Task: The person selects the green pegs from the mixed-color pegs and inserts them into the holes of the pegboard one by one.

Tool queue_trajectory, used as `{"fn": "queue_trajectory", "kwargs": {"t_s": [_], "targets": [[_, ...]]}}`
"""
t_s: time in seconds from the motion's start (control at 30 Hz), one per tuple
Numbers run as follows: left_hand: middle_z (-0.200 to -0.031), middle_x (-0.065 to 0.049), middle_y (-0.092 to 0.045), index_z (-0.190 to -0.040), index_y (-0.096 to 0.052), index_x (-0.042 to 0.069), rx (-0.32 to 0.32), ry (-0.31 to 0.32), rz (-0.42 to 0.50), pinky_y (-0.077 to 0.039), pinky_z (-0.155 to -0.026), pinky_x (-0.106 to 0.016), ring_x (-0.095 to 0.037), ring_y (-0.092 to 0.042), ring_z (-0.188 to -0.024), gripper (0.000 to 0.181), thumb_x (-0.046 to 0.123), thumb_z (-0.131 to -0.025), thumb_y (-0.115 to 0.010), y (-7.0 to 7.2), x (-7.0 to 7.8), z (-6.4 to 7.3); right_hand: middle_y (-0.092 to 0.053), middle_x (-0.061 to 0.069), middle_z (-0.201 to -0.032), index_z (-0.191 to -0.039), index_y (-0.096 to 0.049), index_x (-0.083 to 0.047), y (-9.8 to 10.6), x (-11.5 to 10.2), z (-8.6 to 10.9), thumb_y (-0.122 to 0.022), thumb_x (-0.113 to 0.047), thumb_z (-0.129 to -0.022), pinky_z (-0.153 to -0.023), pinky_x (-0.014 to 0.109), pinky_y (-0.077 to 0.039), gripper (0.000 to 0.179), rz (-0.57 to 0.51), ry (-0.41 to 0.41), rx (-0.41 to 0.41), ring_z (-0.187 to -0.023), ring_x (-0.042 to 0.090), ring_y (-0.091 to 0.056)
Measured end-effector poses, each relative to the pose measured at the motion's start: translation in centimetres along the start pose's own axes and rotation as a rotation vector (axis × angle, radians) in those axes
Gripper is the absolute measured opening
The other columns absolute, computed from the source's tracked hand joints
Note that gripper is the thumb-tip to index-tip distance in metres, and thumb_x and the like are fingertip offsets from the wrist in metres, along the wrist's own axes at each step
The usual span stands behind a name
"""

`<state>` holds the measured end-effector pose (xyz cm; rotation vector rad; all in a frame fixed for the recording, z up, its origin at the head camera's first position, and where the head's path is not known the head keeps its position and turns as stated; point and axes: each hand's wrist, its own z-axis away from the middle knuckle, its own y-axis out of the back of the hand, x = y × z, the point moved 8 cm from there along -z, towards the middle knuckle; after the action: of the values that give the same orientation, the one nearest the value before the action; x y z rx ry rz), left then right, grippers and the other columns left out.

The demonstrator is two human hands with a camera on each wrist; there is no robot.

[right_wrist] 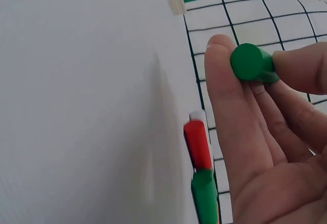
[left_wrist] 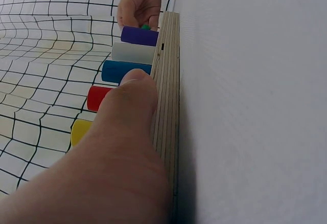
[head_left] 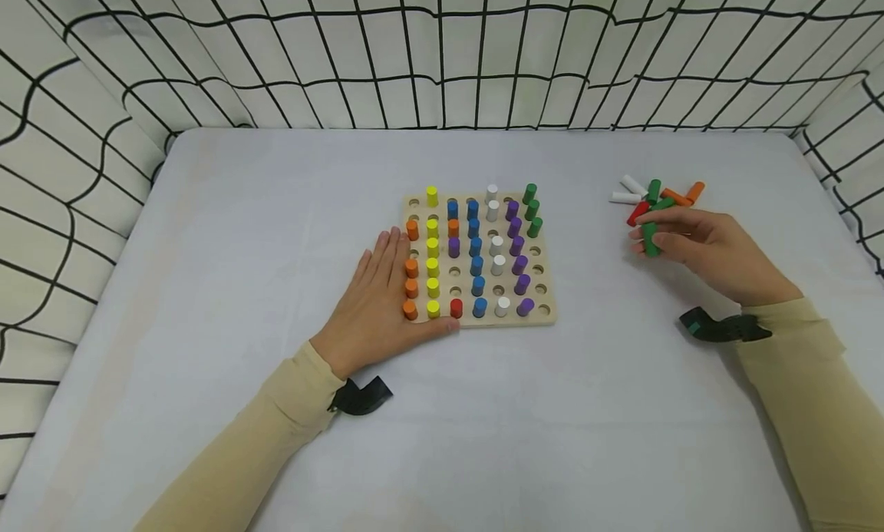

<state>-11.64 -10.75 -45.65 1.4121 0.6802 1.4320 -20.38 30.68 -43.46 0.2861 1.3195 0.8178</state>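
A square wooden pegboard point(head_left: 551, 267) with columns of coloured pegs lies mid-table. My left hand point(head_left: 373, 309) rests flat at its left side, straight fingers along that edge and thumb by the front edge near a red peg point(head_left: 456, 308). Between thumb and fingers, my right hand point(head_left: 711, 256) pinches a green peg point(right_wrist: 248, 62) over the table, well right of the board. Just beyond that hand lies a loose pile including a red peg point(head_left: 638, 213), white pegs point(head_left: 625, 198) and orange pegs point(head_left: 695, 192). Three green pegs point(head_left: 531, 209) stand in the board's rightmost column, with open holes below them.
A white cloth point(head_left: 276, 194) covers the table. Black wire grid point(head_left: 442, 79) rises along the back and both sides. Standing in the board are also yellow pegs point(head_left: 433, 268), blue pegs point(head_left: 477, 266) and purple pegs point(head_left: 521, 265).
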Motion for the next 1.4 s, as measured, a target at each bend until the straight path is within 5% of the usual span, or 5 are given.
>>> {"fn": "queue_trajectory", "kwargs": {"t_s": [0.6,0.9,1.03,1.13,1.4], "targets": [[-0.177,-0.008,0.007,-0.167,0.003,0.01,-0.012,0.007,0.001,-0.001,-0.136,-0.052,-0.028,0.008,-0.166,0.132,0.083,-0.08,-0.063,0.2,-0.2,0.2,-0.078,-0.01,-0.12,-0.139,-0.06,-0.006,-4.5,-3.9,-0.1,-0.061,-0.025,-0.105,-0.095,0.011,-0.055,0.039,-0.271,0.105,-0.049,-0.114,0.001,-0.072],[-0.177,-0.008,0.009,-0.166,0.005,0.01,-0.01,0.002,0.017,-0.001,-0.136,-0.051,-0.027,0.008,-0.166,0.132,0.084,-0.08,-0.062,0.1,-0.1,0.2,-0.075,0.001,-0.122,-0.139,-0.051,0.013,-5.6,-5.7,-0.3,-0.06,-0.008,-0.104,-0.097,0.019,-0.059,0.041,-0.628,0.218,-0.117,-0.114,0.01,-0.074],[-0.177,-0.008,0.008,-0.166,0.005,0.01,-0.003,0.0,0.012,-0.001,-0.136,-0.051,-0.027,0.008,-0.166,0.132,0.085,-0.08,-0.061,0.1,-0.1,0.0,-0.072,0.006,-0.123,-0.139,-0.048,0.016,-6.2,-6.8,-0.7,-0.058,-0.005,-0.104,-0.099,0.023,-0.058,0.041,-0.702,0.261,-0.138,-0.115,0.012,-0.074],[-0.177,-0.008,0.008,-0.167,0.004,0.011,-0.001,0.004,0.01,-0.001,-0.136,-0.051,-0.027,0.008,-0.166,0.133,0.085,-0.079,-0.061,0.0,-0.1,-0.1,-0.073,0.005,-0.122,-0.138,-0.049,0.016,-6.5,-7.4,-0.9,-0.059,-0.006,-0.104,-0.099,0.022,-0.058,0.042,-0.674,0.259,-0.128,-0.114,0.012,-0.074],[-0.177,-0.008,0.007,-0.167,0.003,0.01,0.003,-0.003,0.016,-0.002,-0.136,-0.051,-0.027,0.008,-0.166,0.132,0.084,-0.079,-0.062,0.0,0.0,0.1,-0.079,-0.005,-0.116,-0.136,-0.06,0.001,-7.0,-8.1,-1.8,-0.064,-0.019,-0.103,-0.095,0.014,-0.057,0.038,-0.369,0.211,-0.046,-0.112,0.006,-0.075]]}}
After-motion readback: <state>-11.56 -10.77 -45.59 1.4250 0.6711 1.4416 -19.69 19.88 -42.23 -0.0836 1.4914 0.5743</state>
